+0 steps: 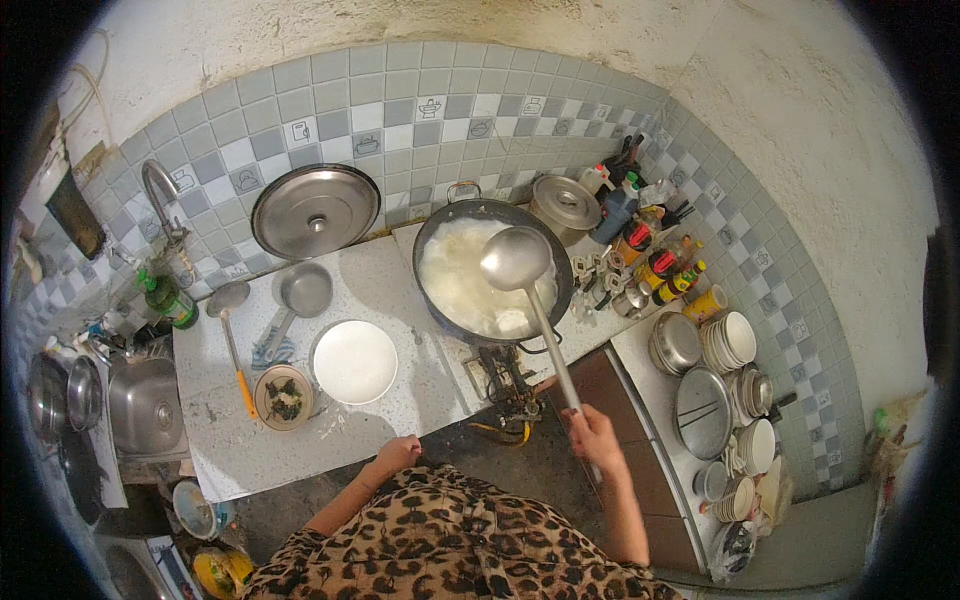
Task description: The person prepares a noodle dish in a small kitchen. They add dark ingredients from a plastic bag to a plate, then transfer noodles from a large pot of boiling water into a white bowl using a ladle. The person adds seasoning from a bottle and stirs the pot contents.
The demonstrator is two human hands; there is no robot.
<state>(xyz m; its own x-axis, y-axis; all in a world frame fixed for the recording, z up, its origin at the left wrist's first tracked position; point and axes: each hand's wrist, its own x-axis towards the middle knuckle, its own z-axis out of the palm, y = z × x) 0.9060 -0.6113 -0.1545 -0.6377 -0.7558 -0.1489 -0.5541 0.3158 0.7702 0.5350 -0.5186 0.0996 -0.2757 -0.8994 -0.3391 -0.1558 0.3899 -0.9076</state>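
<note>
My right hand (pixel 594 440) grips the long handle of a large metal ladle (pixel 516 259), whose bowl is over a dark wok (pixel 421 300) on the stove. Whitish, cloudy food or liquid (pixel 454 274) fills much of the wok. My left hand (pixel 399 454) is closed near the counter's front edge, with no object seen in it. Left of the wok lies a round white plate or dish (pixel 355 362). Beside it are a bowl (pixel 283 397) with dark green food, a metal saucepan (pixel 306 290) and a strainer or skimmer (pixel 228 299) with an orange handle grip.
A large metal lid (pixel 316 211) leans on the tiled wall. At left are a faucet (pixel 160 187), a green bottle (pixel 168 298) and a sink (pixel 148 409). A lidded pot (pixel 565 208) and sauce bottles (pixel 679 283) stand right of the wok; stacked bowls (pixel 754 446) line the right counter.
</note>
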